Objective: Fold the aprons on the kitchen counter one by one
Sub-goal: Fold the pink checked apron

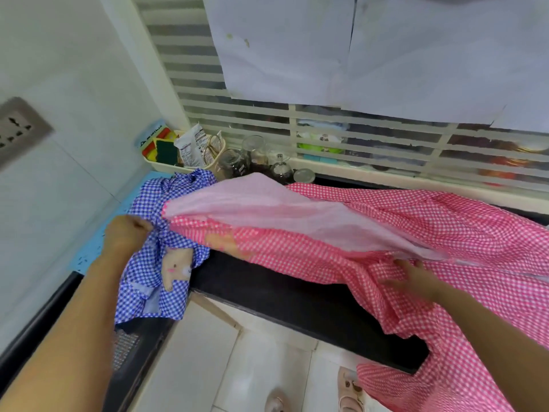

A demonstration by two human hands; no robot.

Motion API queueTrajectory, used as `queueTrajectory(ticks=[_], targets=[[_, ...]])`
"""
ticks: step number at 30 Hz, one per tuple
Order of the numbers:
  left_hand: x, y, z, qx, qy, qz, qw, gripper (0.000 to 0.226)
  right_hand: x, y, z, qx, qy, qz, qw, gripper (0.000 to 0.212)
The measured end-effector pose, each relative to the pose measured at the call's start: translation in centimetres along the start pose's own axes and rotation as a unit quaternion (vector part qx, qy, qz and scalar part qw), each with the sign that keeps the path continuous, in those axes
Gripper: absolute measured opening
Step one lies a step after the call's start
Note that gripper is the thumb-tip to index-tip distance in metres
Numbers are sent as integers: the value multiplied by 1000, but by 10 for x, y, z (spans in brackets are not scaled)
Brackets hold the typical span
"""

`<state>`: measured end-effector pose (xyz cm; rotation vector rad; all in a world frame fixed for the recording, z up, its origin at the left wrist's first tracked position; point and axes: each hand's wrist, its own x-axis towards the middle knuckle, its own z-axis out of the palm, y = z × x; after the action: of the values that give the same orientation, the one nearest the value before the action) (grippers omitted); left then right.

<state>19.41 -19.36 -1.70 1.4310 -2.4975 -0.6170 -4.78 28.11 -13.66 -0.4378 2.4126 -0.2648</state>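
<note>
The right hand (416, 278) lay, fingers spread, on the pink apron (341, 233) draped over the counter (267, 289). The left hand (127, 230) was fisted against the blue apron (148, 272) (grip unclear). Seemingly spreading came first; next, flatten the cloth and halve it.

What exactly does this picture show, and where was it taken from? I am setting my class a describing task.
No machine here: a person's two bare hands, filmed by one camera worn on the head, looking down. On the black counter lie a blue checked apron, bunched at the left, and a pink checked apron, spread rightwards with one flap lifted, its pale underside showing. The left hand is a fist at the blue apron's edge; blur hides what it grips. The right hand rests with straight fingers on the pink apron. Glass jars stand behind.
</note>
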Motion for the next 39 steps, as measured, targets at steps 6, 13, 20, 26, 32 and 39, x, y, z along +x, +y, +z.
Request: queueTrajectory(ticks=[6, 13, 20, 26, 32, 39], targets=[[-32, 4, 35, -43, 35, 80, 995, 13, 13, -17, -1, -59, 12, -19, 998, 79], [-97, 22, 130, 124, -280, 347, 887, 98, 16, -36, 12, -101, 35, -82, 991, 98], [-128, -10, 184, 182, -203, 378, 885, 91, 11, -12, 28, -232, -21, -135, 963, 124], [-122, -20, 165, 91, -256, 306, 912, 32, 4, 22, 26, -236, -79, -154, 956, 141], [-76, 17, 96, -89, -208, 119, 967, 28, 10, 35, 22, -98, 67, -225, 967, 30], [-22, 13, 52, 24, -148, 187, 971, 28, 14, 36, 3, -195, -106, -192, 956, 54]])
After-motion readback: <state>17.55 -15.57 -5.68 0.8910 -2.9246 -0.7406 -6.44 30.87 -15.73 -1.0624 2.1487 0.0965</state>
